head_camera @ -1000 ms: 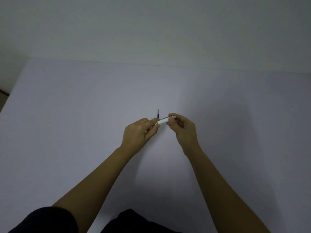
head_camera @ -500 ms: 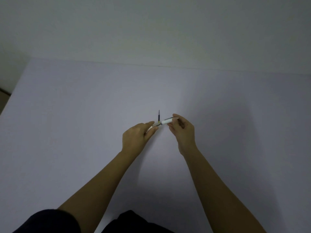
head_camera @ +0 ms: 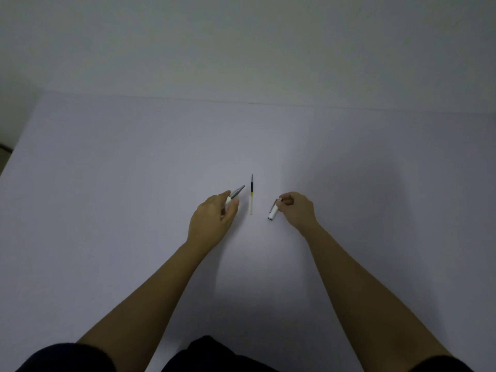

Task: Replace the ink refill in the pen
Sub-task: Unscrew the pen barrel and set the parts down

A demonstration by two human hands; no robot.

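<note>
Head view: left hand [head_camera: 212, 222] pinches the pen's front half [head_camera: 236, 194], right hand [head_camera: 296, 209] its clip half [head_camera: 273, 212]; spare refill [head_camera: 251, 194] lies on the tabletop [head_camera: 107, 183] between, tip toward 12 o'clock, within easy reach.

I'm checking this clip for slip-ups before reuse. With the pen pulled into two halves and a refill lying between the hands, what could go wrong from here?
1. The ink refill lies loose on the smooth table between the hands; a brush from either could roll it away.
2. The left hand pinches the tip half only at its rear, so it might slip.
3. The right hand holds the clip half by its end; it could drop.
</note>
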